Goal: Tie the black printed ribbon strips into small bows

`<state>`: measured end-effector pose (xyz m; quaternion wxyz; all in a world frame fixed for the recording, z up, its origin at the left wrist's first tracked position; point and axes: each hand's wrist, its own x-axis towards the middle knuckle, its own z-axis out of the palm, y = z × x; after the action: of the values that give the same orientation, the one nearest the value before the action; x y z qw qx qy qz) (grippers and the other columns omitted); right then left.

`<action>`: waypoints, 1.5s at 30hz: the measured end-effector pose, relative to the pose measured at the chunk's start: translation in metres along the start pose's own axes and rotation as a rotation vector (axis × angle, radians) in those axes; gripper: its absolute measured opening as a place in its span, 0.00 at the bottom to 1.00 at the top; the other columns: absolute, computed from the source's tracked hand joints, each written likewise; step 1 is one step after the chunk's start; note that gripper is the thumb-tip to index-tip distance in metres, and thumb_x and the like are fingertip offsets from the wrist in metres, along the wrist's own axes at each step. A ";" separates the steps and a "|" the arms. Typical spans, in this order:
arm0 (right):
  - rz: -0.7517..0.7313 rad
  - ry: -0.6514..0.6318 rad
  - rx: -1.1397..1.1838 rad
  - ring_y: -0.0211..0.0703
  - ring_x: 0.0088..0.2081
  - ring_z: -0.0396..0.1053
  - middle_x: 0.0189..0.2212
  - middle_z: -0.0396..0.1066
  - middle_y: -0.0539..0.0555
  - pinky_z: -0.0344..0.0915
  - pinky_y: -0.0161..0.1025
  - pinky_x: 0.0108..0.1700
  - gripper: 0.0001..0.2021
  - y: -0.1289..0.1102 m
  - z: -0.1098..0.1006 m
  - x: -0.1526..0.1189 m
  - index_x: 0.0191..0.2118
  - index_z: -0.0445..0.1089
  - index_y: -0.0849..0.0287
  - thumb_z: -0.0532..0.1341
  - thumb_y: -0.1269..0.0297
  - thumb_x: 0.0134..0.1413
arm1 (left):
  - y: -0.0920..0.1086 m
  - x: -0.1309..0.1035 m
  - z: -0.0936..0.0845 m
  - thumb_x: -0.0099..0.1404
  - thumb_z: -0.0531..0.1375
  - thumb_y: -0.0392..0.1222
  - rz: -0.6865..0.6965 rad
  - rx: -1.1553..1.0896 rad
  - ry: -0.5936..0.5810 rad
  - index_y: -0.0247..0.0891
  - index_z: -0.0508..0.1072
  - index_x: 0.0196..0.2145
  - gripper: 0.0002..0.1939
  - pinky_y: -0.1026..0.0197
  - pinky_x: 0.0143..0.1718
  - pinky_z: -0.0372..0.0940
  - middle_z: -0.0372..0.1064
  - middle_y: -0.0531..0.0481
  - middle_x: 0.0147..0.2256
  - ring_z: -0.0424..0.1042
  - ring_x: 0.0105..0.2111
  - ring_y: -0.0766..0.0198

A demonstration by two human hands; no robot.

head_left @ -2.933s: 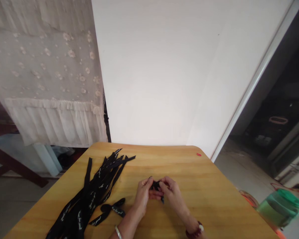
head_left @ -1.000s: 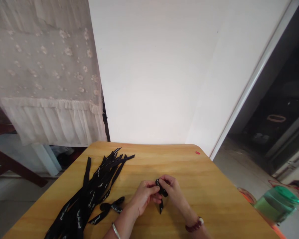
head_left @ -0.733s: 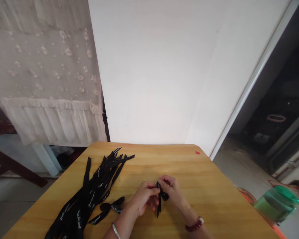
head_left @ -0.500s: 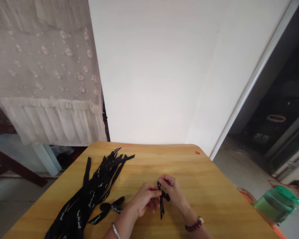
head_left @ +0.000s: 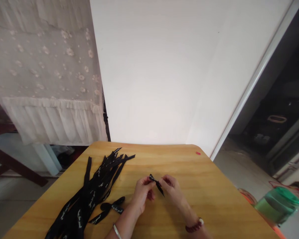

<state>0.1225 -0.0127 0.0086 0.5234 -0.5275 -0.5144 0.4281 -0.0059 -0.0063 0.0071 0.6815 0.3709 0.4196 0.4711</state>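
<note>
Two hands pinch at one short black ribbon: left hand and right hand keep the short black ribbon between them, over wooden table | looped black bow beside ribbon pile, at left | small red piece near far edge.

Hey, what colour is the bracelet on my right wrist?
The bracelet is dark red with one whitish bead; head view.

A black ribbon with white lettering is looped and gathered at its middle, raised above the wooden tabletop between the fingers of both hands. A lettered loop sticks up at its left end; a pointed tail slants down toward the right.
</note>
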 end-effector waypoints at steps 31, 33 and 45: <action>0.003 0.137 0.065 0.43 0.29 0.67 0.24 0.70 0.55 0.60 0.33 0.27 0.19 0.005 0.022 0.003 0.25 0.68 0.60 0.53 0.47 0.46 | 0.004 0.006 -0.007 0.47 0.62 0.29 -0.019 -0.289 0.138 0.30 0.70 0.26 0.05 0.70 0.17 0.64 0.71 0.48 0.21 0.70 0.19 0.67; -0.068 0.154 -0.006 0.42 0.29 0.66 0.24 0.69 0.54 0.61 0.34 0.29 0.20 0.005 0.021 0.002 0.24 0.67 0.60 0.51 0.47 0.48 | 0.001 0.007 -0.009 0.47 0.62 0.30 -0.009 -0.275 0.134 0.29 0.70 0.25 0.05 0.70 0.16 0.64 0.70 0.48 0.21 0.70 0.19 0.67; -0.209 -0.002 -0.155 0.39 0.26 0.64 0.24 0.66 0.51 0.61 0.32 0.27 0.09 0.016 0.021 0.007 0.28 0.65 0.60 0.53 0.60 0.50 | -0.002 0.002 -0.002 0.46 0.64 0.36 -0.006 -0.252 0.035 0.28 0.72 0.26 0.09 0.64 0.26 0.67 0.72 0.44 0.24 0.72 0.23 0.63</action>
<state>0.1040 -0.0027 -0.0086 0.5224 -0.5092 -0.5987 0.3308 -0.0068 -0.0047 0.0042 0.7168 0.2727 0.3701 0.5243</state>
